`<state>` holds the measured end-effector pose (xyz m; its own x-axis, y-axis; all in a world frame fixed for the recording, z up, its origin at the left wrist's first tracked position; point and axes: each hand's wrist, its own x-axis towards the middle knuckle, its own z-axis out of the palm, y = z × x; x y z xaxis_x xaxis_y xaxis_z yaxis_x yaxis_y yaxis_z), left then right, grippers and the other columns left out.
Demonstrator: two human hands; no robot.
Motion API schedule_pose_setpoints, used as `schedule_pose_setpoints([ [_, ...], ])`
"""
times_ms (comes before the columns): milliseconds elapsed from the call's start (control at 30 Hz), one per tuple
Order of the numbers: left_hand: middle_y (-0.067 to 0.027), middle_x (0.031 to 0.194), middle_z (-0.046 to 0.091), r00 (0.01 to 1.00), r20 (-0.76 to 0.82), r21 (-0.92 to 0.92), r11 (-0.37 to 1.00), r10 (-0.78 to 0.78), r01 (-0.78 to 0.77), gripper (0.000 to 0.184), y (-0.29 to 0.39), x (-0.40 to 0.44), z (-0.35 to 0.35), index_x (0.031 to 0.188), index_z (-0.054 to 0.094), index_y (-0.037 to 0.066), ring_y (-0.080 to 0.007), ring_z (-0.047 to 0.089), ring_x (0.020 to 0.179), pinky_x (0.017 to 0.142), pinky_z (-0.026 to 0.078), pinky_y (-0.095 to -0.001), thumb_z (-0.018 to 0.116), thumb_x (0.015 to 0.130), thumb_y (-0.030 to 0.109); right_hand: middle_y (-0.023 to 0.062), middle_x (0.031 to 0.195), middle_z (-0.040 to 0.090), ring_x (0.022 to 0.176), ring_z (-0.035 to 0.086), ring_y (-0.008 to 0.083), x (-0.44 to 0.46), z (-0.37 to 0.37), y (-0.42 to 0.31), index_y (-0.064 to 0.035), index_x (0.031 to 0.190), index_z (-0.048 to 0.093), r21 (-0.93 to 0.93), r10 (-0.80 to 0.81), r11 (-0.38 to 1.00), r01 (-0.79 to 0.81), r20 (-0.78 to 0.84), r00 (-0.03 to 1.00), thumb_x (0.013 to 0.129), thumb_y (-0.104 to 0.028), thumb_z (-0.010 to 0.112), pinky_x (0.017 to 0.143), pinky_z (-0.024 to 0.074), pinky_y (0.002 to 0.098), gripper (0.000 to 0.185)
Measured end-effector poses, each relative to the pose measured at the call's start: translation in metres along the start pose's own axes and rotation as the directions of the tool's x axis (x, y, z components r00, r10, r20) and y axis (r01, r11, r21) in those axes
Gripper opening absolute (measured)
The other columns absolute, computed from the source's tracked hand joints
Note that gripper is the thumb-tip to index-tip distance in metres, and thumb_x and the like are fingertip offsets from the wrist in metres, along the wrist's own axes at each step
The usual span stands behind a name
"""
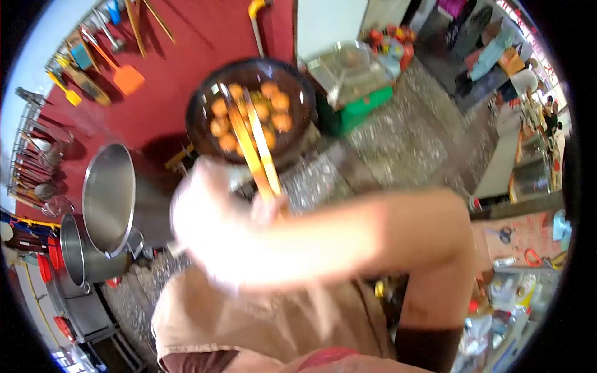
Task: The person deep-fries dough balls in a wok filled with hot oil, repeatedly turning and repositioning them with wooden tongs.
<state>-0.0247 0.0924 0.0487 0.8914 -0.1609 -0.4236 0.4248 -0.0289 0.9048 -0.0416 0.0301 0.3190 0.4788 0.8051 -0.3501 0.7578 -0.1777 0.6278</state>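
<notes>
Fingers just above my raised forearm, apparently my left hand (269, 207), grip the near ends of a pair of long wooden chopsticks (252, 146). The rest of that hand and its arm are hidden. The far ends of the chopsticks reach over a dark wok (194, 127). Several round golden-brown food pieces (282, 122) lie in its dark liquid. My right arm crosses from the right, close to the camera. At its left end, my right hand (202, 208) is washed out and smeared by motion, so its fingers cannot be made out.
Left of the wok stands a tall steel pot (112, 196), with another metal pot (73, 248) nearby. Utensils, including an orange spatula (127, 79), hang on the red wall (186, 56). A metal tray (348, 71) sits above a green bin (360, 112). People are in the background.
</notes>
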Motion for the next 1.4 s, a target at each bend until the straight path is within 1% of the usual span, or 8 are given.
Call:
schedule_pose_setpoints([
  [67,-0.0029,0.087,0.061,1.0,-0.007,-0.064,0.998,0.02,-0.021,0.035,-0.011,0.005,-0.004,0.101,0.059,0.003,-0.0138,0.057,0.078,0.072,0.048,-0.0291,0.069,0.083,0.031,0.0054,0.096,0.07,0.092,0.064,0.0224,0.062,0.052,0.036,-0.0149,0.095,0.074,0.516,0.344,0.808,-0.284,-0.023,0.939,0.062,-0.03,0.078,0.071,0.0486,0.0413,0.036],
  [467,-0.0034,0.092,0.062,0.995,-0.073,-0.11,0.991,0.069,-0.077,0.038,-0.029,0.01,-0.019,0.108,0.059,0.004,-0.0137,0.059,0.083,0.075,0.048,-0.0286,0.071,0.083,0.031,0.0051,0.085,0.071,0.086,0.069,0.0229,0.073,0.221,0.109,-0.0153,0.086,0.072,0.338,0.749,0.618,-0.71,0.022,0.662,0.079,-0.017,0.057,0.075,0.0474,0.0395,0.016],
  [633,-0.0025,0.095,0.061,0.993,-0.099,-0.101,0.992,0.063,-0.073,0.044,-0.025,0.015,-0.018,0.114,0.054,0.005,-0.0132,0.057,0.086,0.077,0.047,-0.0278,0.071,0.082,0.03,0.0162,0.078,0.067,0.077,0.068,0.0278,0.063,0.227,0.083,-0.0047,0.083,0.069,0.792,0.664,0.443,-0.42,0.025,0.747,0.085,-0.048,0.061,0.066,0.0529,0.0398,0.044],
  [767,-0.0035,0.104,0.06,0.975,0.0,-0.344,0.915,0.222,-0.209,0.061,-0.026,0.022,-0.006,0.127,0.043,0.005,-0.0116,0.056,0.093,0.081,0.049,-0.0264,0.077,0.078,0.022,0.0117,0.127,0.056,0.114,0.055,0.0204,0.062,0.275,-0.022,-0.0076,0.137,0.044,0.664,0.239,-0.698,0.268,-0.137,0.961,0.082,-0.042,0.072,0.098,0.0463,0.038,0.071],
  [833,-0.0049,0.11,0.058,0.944,0.053,-0.282,0.912,0.325,-0.299,0.071,-0.025,0.024,0.002,0.129,0.041,0.005,-0.013,0.055,0.098,0.082,0.05,-0.029,0.08,0.075,0.029,0.0149,0.133,0.048,0.121,0.05,0.0259,0.043,0.259,-0.057,-0.0049,0.149,0.015,0.751,0.224,-0.64,0.163,-0.02,0.974,0.074,-0.024,0.081,0.099,0.0462,0.0356,0.102],
  [1000,-0.0092,0.112,0.054,0.969,0.143,0.279,0.932,0.2,-0.233,0.063,-0.037,0.033,0.014,0.129,0.038,0.004,-0.0176,0.058,0.098,0.08,0.052,-0.0281,0.076,0.08,0.016,0.004,0.108,0.057,0.1,0.058,0.014,0.04,0.284,-0.113,-0.0066,0.128,0.039,0.323,0.362,-0.905,0.276,0.246,0.899,0.076,-0.001,0.074,0.086,0.0501,0.0278,0.063],
  [1067,-0.0083,0.109,0.056,0.962,0.205,-0.264,0.957,0.179,-0.122,0.07,-0.069,0.059,0.021,0.129,0.039,0.005,-0.016,0.057,0.097,0.079,0.051,-0.0285,0.081,0.075,0.021,0.0032,0.106,0.057,0.099,0.058,0.014,0.031,0.284,-0.114,-0.0069,0.128,0.04,0.312,0.378,-0.904,0.291,0.269,0.886,0.077,0.0,0.073,0.086,0.0502,0.028,0.061],
  [1400,-0.0085,0.11,0.061,0.918,0.29,-0.09,0.962,0.272,-0.256,0.086,-0.015,0.036,0.025,0.14,0.034,0.007,-0.0189,0.058,0.101,0.091,0.047,-0.0332,0.083,0.072,0.031,0.0073,0.108,0.057,0.1,0.058,0.0159,0.026,0.286,-0.106,-0.0057,0.128,0.04,0.344,0.422,-0.887,0.309,0.33,0.844,0.076,-0.005,0.074,0.083,0.0502,0.0277,0.062],
])
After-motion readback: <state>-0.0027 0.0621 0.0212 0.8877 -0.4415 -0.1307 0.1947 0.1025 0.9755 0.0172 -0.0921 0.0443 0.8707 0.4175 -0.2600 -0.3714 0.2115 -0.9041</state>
